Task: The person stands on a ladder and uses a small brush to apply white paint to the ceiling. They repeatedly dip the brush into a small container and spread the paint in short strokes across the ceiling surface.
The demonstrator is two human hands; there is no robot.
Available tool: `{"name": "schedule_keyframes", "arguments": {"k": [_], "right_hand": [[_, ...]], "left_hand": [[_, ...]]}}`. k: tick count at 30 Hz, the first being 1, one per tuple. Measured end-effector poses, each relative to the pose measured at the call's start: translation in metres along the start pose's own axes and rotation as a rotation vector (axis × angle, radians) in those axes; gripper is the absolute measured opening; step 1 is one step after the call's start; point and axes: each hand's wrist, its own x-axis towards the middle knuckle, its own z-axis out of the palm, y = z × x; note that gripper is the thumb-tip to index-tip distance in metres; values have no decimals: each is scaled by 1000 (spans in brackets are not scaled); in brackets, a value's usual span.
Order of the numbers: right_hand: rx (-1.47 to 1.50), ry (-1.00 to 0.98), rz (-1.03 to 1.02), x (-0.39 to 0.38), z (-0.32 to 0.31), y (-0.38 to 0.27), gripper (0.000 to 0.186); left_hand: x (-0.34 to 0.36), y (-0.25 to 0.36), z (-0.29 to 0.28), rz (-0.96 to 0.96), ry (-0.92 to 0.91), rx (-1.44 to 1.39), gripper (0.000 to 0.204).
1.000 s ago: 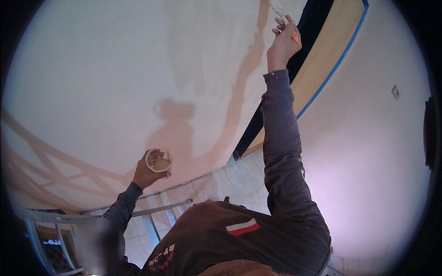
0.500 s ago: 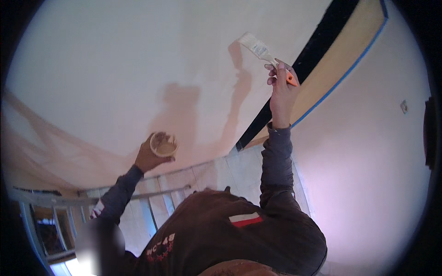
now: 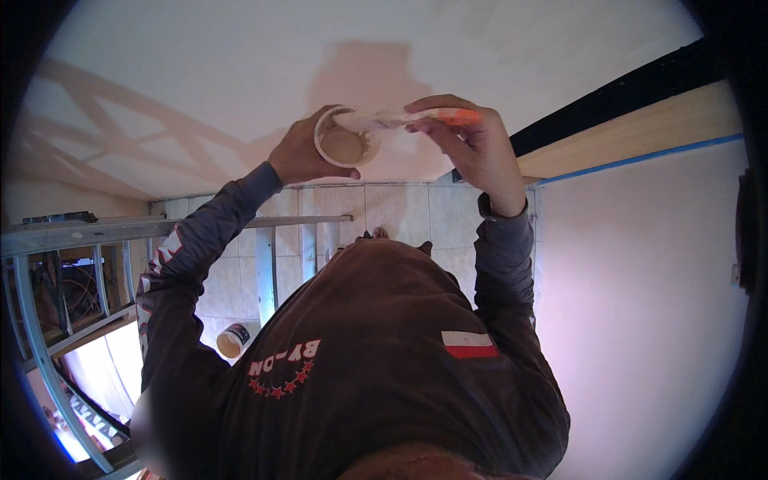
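Note:
My left hand (image 3: 302, 150) is wrapped round a small round tub (image 3: 346, 154) with beige paint in it, its open top turned toward me. A paintbrush (image 3: 392, 119) with an orange-ended handle lies across the tub's rim, its pale, paint-coated bristles at the inner edge of the opening. Thumb and fingers of my right hand (image 3: 472, 144) pinch its handle. Whether the bristles touch the paint I cannot tell. Both hands are in front of a pale wall (image 3: 224, 88), on which their shadows fall.
A metal ladder (image 3: 268, 272) stands to my left. Beside it, a paint bucket (image 3: 232, 342) rests on the tiled floor (image 3: 400, 210). At the right, a black strip (image 3: 608, 112) and a wooden board (image 3: 640, 138) edged with blue tape (image 3: 640, 162) run along the wall.
The brush has come away from the wall, down and left to the tub. My left hand has brought the tub up and right. The view has tilted downward, showing more floor and ladder.

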Motion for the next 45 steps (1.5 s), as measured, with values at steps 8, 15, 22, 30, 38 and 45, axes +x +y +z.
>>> {"name": "schedule_keyframes", "arguments": {"k": [8, 15, 22, 30, 38, 45], "right_hand": [[-269, -363, 30, 31, 18, 4, 20], [-338, -342, -129, 34, 36, 13, 28], [-367, -362, -98, 32, 37, 17, 30], [-377, -415, -11, 31, 34, 22, 23], [-242, -239, 92, 27, 30, 19, 23], [240, 233, 277, -1, 29, 54, 29]], "left_hand": [[-1, -1, 1, 22, -66, -61, 102], [-1, 6, 1, -26, -95, -40, 103], [-2, 3, 1, -14, -96, -56, 104], [-2, 9, -1, -39, -117, -41, 102], [-2, 8, 0, -26, -105, -37, 102], [0, -6, 4, 30, -51, 47, 103]]}}
